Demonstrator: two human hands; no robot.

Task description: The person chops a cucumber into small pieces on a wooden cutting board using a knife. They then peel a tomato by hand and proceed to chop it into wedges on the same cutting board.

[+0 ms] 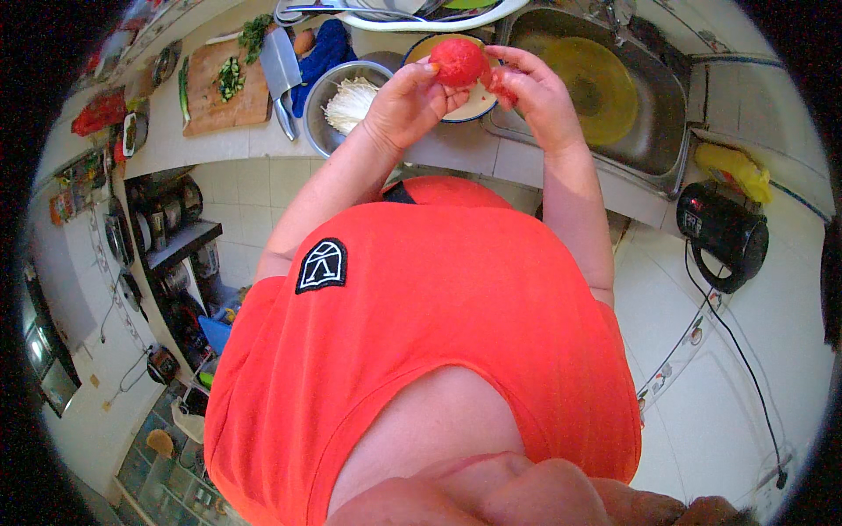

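Note:
A red, partly peeled tomato rests in my left hand, thumb on its side and fingers curled underneath. At its right side, my right hand pinches a loose strip of red tomato skin between thumb and fingers. Both hands are above a cream enamel bowl with a dark blue rim, partly hidden by them. Left of it, a steel bowl holds a bunch of white enoki mushrooms; my left forearm passes close to its rim.
A wooden cutting board carries chopped green vegetables and a scallion. A cleaver lies beside a dark blue cloth. Right stands a steel sink with a yellowish round basin. A white-rimmed dish basin is behind.

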